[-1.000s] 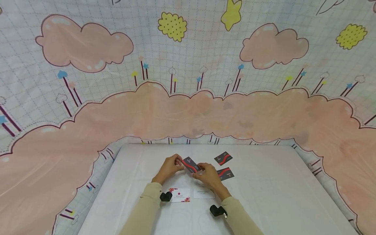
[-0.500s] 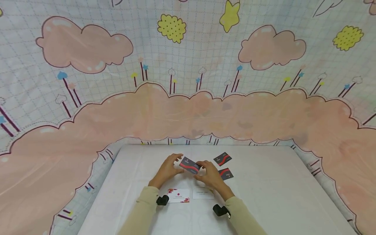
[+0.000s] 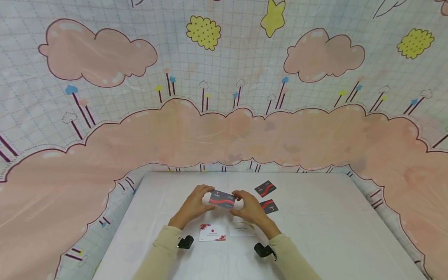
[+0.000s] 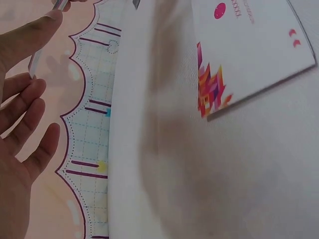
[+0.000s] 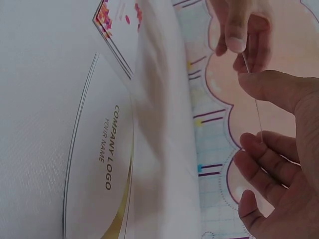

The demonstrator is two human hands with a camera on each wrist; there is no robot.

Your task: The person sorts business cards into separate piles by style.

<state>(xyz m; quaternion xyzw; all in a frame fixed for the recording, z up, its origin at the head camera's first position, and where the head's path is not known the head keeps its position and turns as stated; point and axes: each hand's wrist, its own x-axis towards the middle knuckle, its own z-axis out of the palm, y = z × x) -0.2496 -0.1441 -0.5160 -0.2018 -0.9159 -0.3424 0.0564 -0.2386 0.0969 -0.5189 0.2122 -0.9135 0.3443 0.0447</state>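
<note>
A dark grey business card with a red wave is held up above the table between both hands in the head view. My left hand grips its left end, thumb on the near edge and fingers at the far one. At the card's right end, my right hand pinches it in the same way. Both wrist views show the card almost edge-on, as a thin line. Nearer to me lie a white card with red-orange corner patterns and a white card with a gold curve.
Two more dark cards with red waves, one farther back and one nearer, lie right of the hands. The one nearer is partly hidden by my right hand. A white table bears everything, with a patterned cloth behind it.
The held card has turned from a diagonal slant to nearly level. My left hand came off its corner, moved left, and now grips its left end. The right hand kept hold.
</note>
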